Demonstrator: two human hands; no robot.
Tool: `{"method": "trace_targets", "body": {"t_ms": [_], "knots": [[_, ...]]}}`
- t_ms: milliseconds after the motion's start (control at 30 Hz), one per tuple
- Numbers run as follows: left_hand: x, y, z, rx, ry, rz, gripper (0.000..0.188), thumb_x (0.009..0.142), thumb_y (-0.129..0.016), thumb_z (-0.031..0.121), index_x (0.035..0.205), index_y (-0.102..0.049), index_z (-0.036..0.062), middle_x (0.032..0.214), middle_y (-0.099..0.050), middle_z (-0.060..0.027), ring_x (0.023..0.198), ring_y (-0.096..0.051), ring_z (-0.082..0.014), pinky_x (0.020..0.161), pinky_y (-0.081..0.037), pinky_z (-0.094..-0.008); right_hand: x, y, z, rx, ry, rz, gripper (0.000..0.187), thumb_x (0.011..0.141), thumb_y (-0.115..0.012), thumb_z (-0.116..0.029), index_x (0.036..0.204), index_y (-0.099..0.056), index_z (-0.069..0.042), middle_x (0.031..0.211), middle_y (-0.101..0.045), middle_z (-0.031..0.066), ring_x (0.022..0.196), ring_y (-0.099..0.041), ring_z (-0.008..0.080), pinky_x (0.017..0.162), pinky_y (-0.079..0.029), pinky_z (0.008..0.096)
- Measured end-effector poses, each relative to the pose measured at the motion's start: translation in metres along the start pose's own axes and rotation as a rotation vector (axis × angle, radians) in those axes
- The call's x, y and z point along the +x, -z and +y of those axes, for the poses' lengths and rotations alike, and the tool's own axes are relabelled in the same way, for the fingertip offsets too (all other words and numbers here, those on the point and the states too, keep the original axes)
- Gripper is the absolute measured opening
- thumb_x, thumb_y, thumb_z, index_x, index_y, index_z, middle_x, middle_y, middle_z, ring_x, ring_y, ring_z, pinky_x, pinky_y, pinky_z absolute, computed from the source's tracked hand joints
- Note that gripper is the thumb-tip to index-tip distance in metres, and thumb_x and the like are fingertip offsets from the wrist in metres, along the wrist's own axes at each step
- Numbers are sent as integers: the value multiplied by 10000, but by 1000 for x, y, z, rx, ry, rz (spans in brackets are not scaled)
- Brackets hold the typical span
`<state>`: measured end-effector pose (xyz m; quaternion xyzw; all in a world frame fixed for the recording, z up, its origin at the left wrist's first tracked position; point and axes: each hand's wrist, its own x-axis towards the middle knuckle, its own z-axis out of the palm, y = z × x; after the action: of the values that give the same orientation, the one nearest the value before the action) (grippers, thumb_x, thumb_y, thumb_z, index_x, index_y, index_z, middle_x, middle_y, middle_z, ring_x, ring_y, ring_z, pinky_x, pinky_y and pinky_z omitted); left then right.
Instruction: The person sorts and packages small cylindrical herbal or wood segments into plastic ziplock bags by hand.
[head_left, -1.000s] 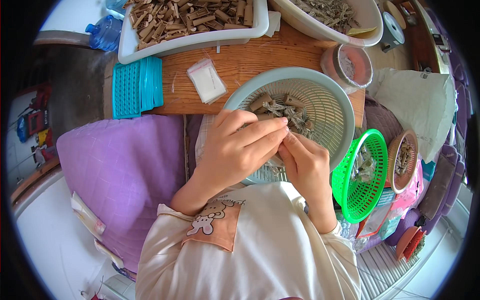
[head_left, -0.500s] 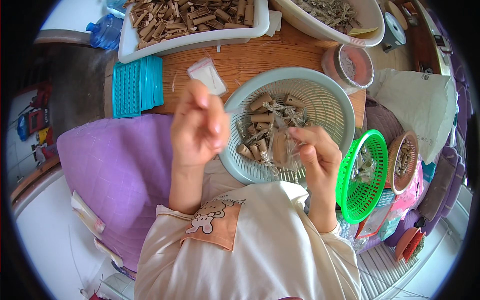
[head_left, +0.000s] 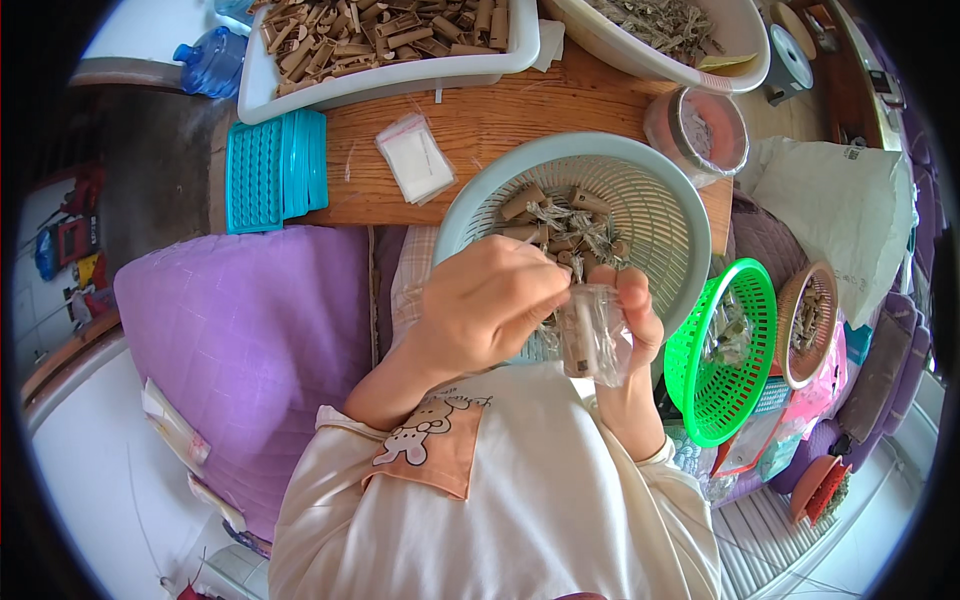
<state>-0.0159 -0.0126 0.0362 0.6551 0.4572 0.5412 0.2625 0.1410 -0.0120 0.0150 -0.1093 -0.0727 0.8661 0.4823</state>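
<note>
Over the grey-green colander (head_left: 650, 165), both hands meet at a small clear plastic bag (head_left: 612, 340) that has a light-brown tube-shaped piece (head_left: 580, 345) inside. My left hand (head_left: 485, 300) is closed, its fingertips pinching at the bag's upper left edge. From the other side, my right hand (head_left: 642, 315) grips the bag between thumb and fingers. Behind them in the colander lie several brown tube pieces (head_left: 522, 203) mixed with tangled pale strands (head_left: 590, 232). My left hand hides part of that heap.
A stack of clear bags (head_left: 415, 160) lies on the wooden table (head_left: 360, 200), beside turquoise trays (head_left: 270, 170). Farther back stand a white tub (head_left: 525, 45) of brown pieces and a cream basin (head_left: 750, 75) of strands. At right are a green basket (head_left: 720, 400) and a lined bucket (head_left: 735, 130).
My left hand has come down and right, from beside the bag stack to the bag in my right hand. The bag and tube piece now hang lower, nearer my body.
</note>
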Motion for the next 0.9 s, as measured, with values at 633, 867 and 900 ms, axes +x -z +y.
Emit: {"method": "trace_targets", "body": {"t_ms": [633,867,900], "knots": [[-27,65,-137,791,664,156,278,719,-643,211,855,-558,-16,777,-590,-159,717,-577,-295,653,-459,-380,-137,85,-133,-399,913,1224,313,817,-500,-100,1122,-435,-68,1052,-497,97,721,-517,125,625,-470,238],[-28,55,-171,873,476,210,246,688,-644,165,849,-559,0,765,-566,-158,711,-550,-318,653,-444,-386,-103,84,-116,-565,777,844,254,839,-465,-54,1092,-469,-37,948,-540,57,706,-511,101,606,-457,215],[-27,58,-174,768,524,227,221,692,-640,157,827,-562,1,753,-571,-151,698,-555,-310,638,-445,-378,-95,81,-114,-578,755,806,193,849,-452,-45,1037,-494,-24,896,-553,38,692,-503,89,607,-445,216]]}}
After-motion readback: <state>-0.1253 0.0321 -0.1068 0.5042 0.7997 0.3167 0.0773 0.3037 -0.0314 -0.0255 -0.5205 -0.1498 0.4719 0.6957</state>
